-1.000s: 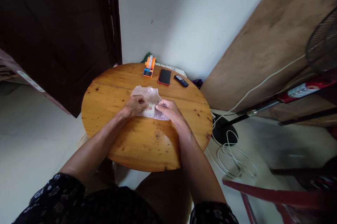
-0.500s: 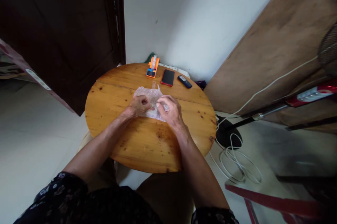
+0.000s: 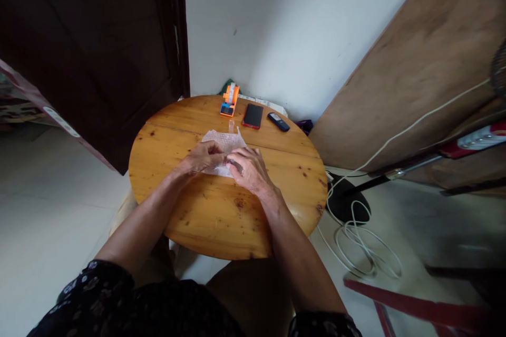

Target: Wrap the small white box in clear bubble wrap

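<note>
A sheet of clear bubble wrap (image 3: 224,138) lies on the round wooden table (image 3: 221,215), partly covered by both hands. My left hand (image 3: 202,158) is closed on the wrap's left part, thumb and fingers pinched near its middle. Coming in from the right, my right hand (image 3: 250,169) has its fingers curled over the wrap's right side, their tips close to the left fingertips. Whatever lies under the fingers is hidden. A short strip of clear tape (image 3: 231,126) sits just beyond the wrap's far edge.
At the table's far side stand an orange and blue tape dispenser (image 3: 230,100), a dark smartphone (image 3: 252,116) with a red edge and a small keypad phone (image 3: 278,122). On the floor to the right are a fan base (image 3: 350,202) and a coiled white cable (image 3: 361,247).
My right hand has moved left, bringing the wrap's right side inward. The hands are now almost touching, and the printed spot seen between them before is covered.
</note>
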`<state>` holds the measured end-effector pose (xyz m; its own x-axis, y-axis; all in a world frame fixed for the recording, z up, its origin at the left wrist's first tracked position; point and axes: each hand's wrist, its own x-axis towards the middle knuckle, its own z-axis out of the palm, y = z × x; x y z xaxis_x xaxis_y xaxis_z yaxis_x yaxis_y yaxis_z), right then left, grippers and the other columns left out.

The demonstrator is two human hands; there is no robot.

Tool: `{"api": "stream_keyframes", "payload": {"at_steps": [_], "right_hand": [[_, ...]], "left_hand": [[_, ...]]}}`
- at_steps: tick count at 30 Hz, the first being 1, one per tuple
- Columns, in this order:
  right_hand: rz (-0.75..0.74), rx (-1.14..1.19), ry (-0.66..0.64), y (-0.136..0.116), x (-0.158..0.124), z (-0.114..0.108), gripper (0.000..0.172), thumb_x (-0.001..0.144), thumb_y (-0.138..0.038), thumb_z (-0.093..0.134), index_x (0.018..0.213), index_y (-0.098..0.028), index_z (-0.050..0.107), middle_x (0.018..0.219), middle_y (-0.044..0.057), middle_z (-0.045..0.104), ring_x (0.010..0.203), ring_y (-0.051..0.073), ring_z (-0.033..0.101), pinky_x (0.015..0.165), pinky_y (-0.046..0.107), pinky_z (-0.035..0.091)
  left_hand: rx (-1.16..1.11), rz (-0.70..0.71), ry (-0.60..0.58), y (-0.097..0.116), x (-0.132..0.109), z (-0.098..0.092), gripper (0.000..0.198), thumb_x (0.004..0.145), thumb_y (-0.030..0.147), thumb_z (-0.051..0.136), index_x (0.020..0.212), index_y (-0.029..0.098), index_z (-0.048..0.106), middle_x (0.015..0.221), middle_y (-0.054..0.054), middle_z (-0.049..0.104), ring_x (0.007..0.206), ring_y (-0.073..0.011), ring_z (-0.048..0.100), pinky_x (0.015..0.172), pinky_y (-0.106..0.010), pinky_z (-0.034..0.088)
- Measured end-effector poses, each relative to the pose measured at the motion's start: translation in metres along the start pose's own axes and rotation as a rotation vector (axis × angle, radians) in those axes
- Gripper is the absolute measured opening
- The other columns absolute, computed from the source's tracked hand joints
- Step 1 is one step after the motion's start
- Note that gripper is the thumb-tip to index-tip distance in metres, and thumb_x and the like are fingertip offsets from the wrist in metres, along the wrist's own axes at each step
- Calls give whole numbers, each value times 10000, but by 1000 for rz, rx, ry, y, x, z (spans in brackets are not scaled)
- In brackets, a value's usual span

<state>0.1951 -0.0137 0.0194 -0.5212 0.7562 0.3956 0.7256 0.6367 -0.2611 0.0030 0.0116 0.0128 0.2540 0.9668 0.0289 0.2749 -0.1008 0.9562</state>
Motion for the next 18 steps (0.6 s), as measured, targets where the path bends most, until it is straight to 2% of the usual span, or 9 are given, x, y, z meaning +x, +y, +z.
{"api": "stream_keyframes", "payload": {"at_steps": [2,4,9,13,16,18], "right_hand": [[-2,2,-12,0,0,0,200,922,-205,532,988,-217,720,1087,59,727,1041,226,588,899,380,337],[-2,-2,-23,-1,0,0,214,925,-199,529,1012,-219,723,1108,58,720,1050,225,586,902,381,333],[-18,-87,-55,-5,0,-2,259,947,-286,564,1152,-217,706,1153,83,694,1069,244,573,906,394,322],[-36,-188,-82,-13,0,-4,261,983,-333,534,1149,-243,715,1106,85,680,1053,249,555,922,413,303],[-39,-237,-81,-18,0,-4,257,987,-333,530,1141,-245,716,1098,88,670,1051,253,542,946,426,288],[-40,-259,-81,-19,0,-3,258,988,-335,528,1144,-241,710,1097,90,666,1050,256,539,952,430,285]], "left_hand": [[12,28,18,1,-2,-9,243,681,299,679,881,162,649,797,6,630,719,-120,550,679,-236,437],[100,-4,48,0,-2,-15,290,681,252,645,956,164,659,790,11,616,714,-124,549,672,-237,431],[453,-114,111,-2,4,-10,296,691,204,610,972,166,697,796,-9,642,719,-158,568,641,-250,407],[646,-155,157,-2,1,-8,367,743,281,652,1092,174,691,895,-49,697,828,-211,636,704,-279,441],[729,-145,224,0,-11,-21,465,760,390,686,1162,156,665,997,-83,713,925,-239,660,773,-294,469],[724,-205,224,2,-20,-31,551,770,468,689,1203,130,641,969,-91,722,908,-245,676,754,-293,480]]}}
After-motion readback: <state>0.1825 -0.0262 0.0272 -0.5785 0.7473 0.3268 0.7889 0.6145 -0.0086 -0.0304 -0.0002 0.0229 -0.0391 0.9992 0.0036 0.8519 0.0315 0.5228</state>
